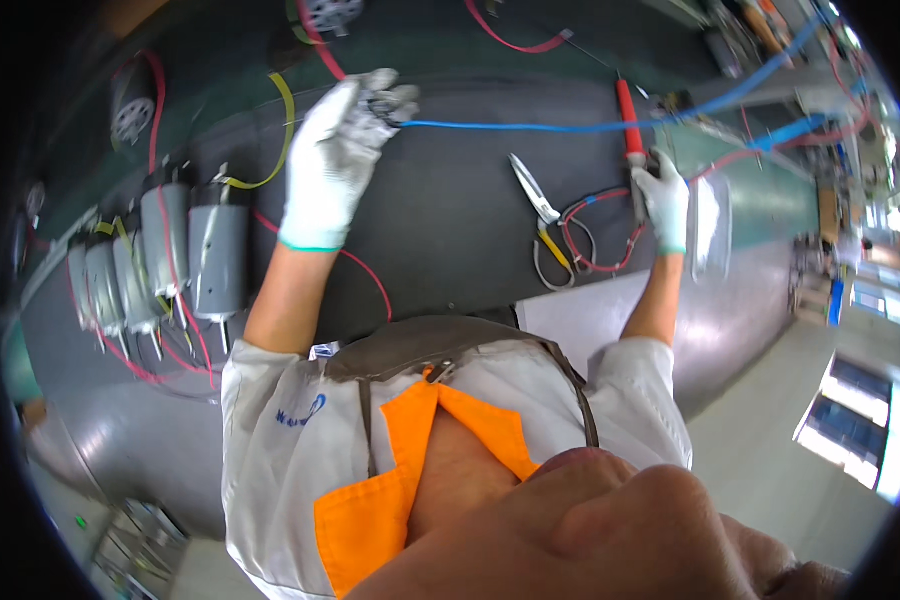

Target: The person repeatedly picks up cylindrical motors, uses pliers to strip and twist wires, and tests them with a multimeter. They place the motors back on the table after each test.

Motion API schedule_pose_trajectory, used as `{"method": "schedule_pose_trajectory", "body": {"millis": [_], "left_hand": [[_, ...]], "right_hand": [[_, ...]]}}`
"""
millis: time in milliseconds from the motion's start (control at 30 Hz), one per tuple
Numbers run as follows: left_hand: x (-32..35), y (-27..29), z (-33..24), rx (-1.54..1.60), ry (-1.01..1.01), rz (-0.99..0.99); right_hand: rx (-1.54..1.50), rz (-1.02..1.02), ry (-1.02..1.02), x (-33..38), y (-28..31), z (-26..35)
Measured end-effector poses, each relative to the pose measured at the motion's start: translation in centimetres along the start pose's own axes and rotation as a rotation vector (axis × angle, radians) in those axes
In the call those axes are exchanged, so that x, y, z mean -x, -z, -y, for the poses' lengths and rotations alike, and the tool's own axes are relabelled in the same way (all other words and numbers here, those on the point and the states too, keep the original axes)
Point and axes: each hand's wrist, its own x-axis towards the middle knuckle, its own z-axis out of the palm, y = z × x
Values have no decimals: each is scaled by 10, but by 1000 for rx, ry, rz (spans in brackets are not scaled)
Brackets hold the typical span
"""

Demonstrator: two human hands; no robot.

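My left hand (335, 160), in a white glove with dark smudges on the fingers, is closed at the end of a thin blue cord (530, 127). The cord stretches right and rises to the upper right. A pink strip passes just above these fingers; whether they touch it I cannot tell. My gloved right hand (662, 205) grips the lower metal part of a tool with a long red handle (628, 118). Beside that hand lie scissors (535, 195) with their blades pointing away, and a loop of red wire (595, 268) crosses their handles.
Several grey cylindrical motors (218, 255) with pink and yellow leads stand at the left on the dark bench mat (450, 220). Another motor with a round pale end (133, 118) is farther back. A clear tray (710, 230) lies right of my right hand.
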Motion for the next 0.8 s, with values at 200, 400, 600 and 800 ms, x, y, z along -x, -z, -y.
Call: {"method": "schedule_pose_trajectory", "body": {"millis": [200, 400, 600, 800], "left_hand": [[9, -12, -2, -32, -71, -77], [15, -14, -12, -56, -115, -73], [14, -18, -18, -58, -121, -82], [5, -13, -8, -121, -74, -104]], "right_hand": [[-913, 447, -109, -34, -25, 132], [-1019, 830, 124, -95, -82, 202], [-578, 770, 323, -123, -124, 209], [-288, 319, 613, -85, -93, 213]]}}
